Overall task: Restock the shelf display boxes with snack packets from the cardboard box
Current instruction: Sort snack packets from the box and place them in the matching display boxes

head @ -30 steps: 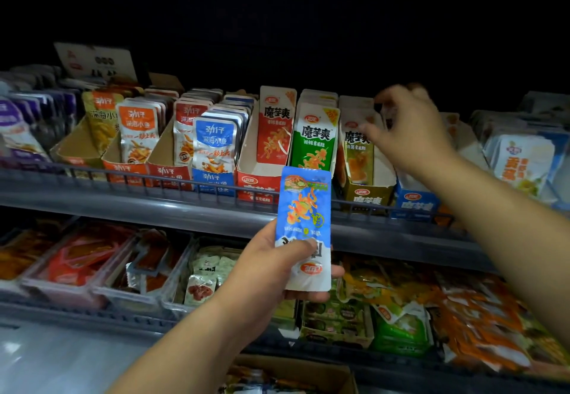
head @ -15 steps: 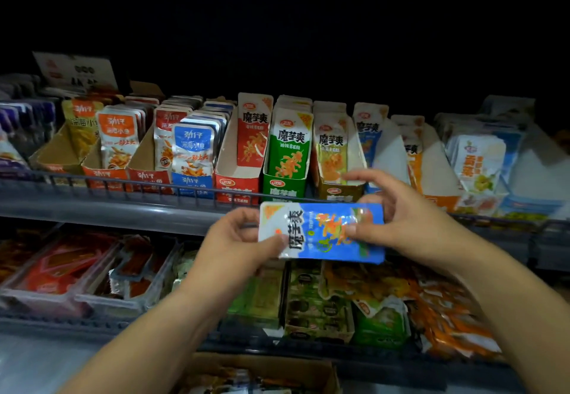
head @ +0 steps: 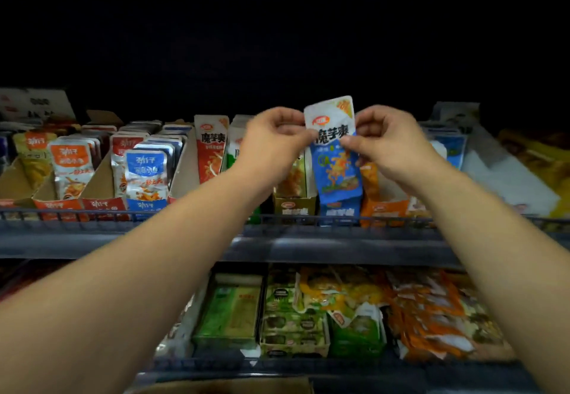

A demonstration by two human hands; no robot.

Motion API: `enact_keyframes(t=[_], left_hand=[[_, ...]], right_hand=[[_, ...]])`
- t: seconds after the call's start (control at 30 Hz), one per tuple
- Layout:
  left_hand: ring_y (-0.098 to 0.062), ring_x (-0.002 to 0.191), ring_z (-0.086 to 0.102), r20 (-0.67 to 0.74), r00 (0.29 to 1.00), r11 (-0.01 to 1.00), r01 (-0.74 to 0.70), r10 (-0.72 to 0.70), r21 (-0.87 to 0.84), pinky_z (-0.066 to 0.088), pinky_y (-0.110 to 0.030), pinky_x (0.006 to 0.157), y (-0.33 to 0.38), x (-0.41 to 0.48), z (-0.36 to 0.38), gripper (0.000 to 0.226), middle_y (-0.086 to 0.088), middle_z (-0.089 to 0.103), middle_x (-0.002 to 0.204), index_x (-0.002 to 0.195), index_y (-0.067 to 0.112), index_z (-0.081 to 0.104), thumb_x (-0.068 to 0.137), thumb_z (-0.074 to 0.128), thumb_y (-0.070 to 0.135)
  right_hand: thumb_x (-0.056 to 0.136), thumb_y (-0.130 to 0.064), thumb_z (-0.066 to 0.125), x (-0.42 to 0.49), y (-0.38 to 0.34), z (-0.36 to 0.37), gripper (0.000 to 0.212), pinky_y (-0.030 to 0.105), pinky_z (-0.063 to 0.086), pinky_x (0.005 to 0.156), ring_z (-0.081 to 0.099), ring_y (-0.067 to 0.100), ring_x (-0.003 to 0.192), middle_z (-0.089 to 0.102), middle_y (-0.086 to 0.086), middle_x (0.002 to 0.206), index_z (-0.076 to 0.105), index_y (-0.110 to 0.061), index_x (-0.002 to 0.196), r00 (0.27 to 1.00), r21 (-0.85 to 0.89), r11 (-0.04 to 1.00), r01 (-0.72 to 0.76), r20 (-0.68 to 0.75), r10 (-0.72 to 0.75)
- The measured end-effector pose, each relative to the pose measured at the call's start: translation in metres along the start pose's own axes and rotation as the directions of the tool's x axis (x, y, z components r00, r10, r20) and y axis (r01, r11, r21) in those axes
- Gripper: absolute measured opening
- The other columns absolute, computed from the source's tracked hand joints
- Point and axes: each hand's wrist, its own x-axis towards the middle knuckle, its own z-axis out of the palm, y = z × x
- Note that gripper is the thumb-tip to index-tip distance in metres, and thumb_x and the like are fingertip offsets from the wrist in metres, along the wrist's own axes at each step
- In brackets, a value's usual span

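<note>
Observed blue snack packet [head: 337, 162] upright over blue display box [head: 339, 212] near front edge of upper shelf [head: 308, 248], lower end at the box's front lip. Recorded left hand [head: 271, 143] and right hand [head: 391, 146] pinching its top corners, one each side. Noted cardboard box [head: 222, 387] rim below lower shelf.

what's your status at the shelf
Hands: left hand and right hand pinch blue snack packet near top. Packet upright, lower end at blue display box. No obstruction seen.
</note>
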Motion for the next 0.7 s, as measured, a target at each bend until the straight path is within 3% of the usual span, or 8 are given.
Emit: enact_keyframes(t=[0.1, 0.23, 0.33, 0.4, 0.5, 0.6, 0.7], left_hand=[[-0.01, 0.083, 0.068, 0.006, 1.0, 0.996, -0.024, 0.024, 0.082, 0.052, -0.014, 0.063, -0.015, 0.032, 0.015, 0.015, -0.005, 0.07, 0.094, 0.098, 0.016, 0.066, 0.092, 0.073, 0.004], [-0.023, 0.098, 0.071, -0.002, 0.999, 0.981, -0.045, 0.046, 0.191, 0.062, -0.037, 0.084, -0.031, 0.06, 0.031, 0.02, -0.01, 0.072, 0.101, 0.104, 0.018, 0.065, 0.091, 0.075, 0.007], [-0.021, 0.099, 0.071, 0.011, 0.999, 0.963, -0.042, 0.041, 0.265, 0.06, -0.044, 0.092, -0.041, 0.073, 0.037, 0.019, -0.007, 0.073, 0.102, 0.105, 0.019, 0.065, 0.091, 0.075, 0.01], [-0.021, 0.097, 0.07, 0.027, 0.998, 0.937, -0.057, 0.05, 0.344, 0.059, -0.044, 0.092, -0.047, 0.079, 0.037, 0.014, -0.003, 0.072, 0.097, 0.097, 0.022, 0.066, 0.092, 0.075, 0.013], [-0.018, 0.1, 0.068, 0.036, 0.998, 0.908, -0.055, 0.044, 0.415, 0.057, -0.04, 0.095, -0.053, 0.083, 0.035, 0.008, 0.001, 0.071, 0.1, 0.101, 0.021, 0.071, 0.094, 0.073, 0.019], [-0.018, 0.106, 0.067, 0.036, 0.999, 0.886, -0.046, 0.033, 0.461, 0.056, -0.037, 0.096, -0.055, 0.09, 0.035, 0.021, 0.0, 0.071, 0.113, 0.113, 0.018, 0.071, 0.094, 0.073, 0.026], [-0.019, 0.1, 0.069, 0.006, 1.0, 0.889, -0.025, 0.025, 0.457, 0.059, -0.039, 0.092, -0.055, 0.098, 0.035, 0.008, -0.001, 0.072, 0.106, 0.1, 0.022, 0.072, 0.094, 0.074, 0.024]], right_hand=[[0.092, -0.006, 0.069, 0.027, 0.012, -0.009, 0.042, 0.022, 0.058, 0.054, 0.071, 0.026, 0.086, 0.065, 0.025, 0.103, 0.051, -0.007, 0.13, 0.998, -0.091, 0.996, 0.007, -0.059, -0.013], [0.093, -0.012, 0.069, 0.047, 0.031, -0.015, 0.068, 0.032, 0.063, 0.062, 0.071, 0.017, 0.084, 0.067, 0.008, 0.101, 0.035, -0.035, 0.147, 0.998, -0.225, 0.974, 0.021, -0.047, -0.033], [0.095, -0.011, 0.066, 0.055, 0.041, -0.013, 0.056, 0.035, 0.063, 0.07, 0.069, 0.02, 0.095, 0.066, 0.006, 0.11, 0.042, -0.026, 0.143, 0.999, -0.247, 0.968, 0.053, 0.017, -0.05], [0.095, -0.008, 0.065, 0.059, 0.046, -0.011, 0.044, 0.032, 0.062, 0.072, 0.067, 0.018, 0.096, 0.064, -0.001, 0.104, 0.049, -0.019, 0.135, 0.999, -0.24, 0.969, 0.052, 0.021, -0.049], [0.096, -0.01, 0.063, 0.067, 0.05, -0.008, 0.034, 0.015, 0.053, 0.06, 0.062, 0.009, 0.085, 0.059, -0.01, 0.094, 0.056, -0.022, 0.127, 1.0, -0.273, 0.962, 0.017, 0.015, -0.013], [0.097, -0.014, 0.063, 0.077, 0.056, -0.005, 0.027, 0.014, 0.048, 0.06, 0.061, 0.01, 0.087, 0.062, -0.002, 0.105, 0.062, -0.023, 0.123, 0.998, -0.326, 0.945, -0.005, 0.053, 0.024], [0.097, -0.018, 0.063, 0.084, 0.062, 0.001, 0.02, 0.013, 0.042, 0.063, 0.058, 0.009, 0.087, 0.061, -0.005, 0.103, 0.067, -0.023, 0.116, 0.997, -0.405, 0.914, 0.027, 0.076, 0.004]])
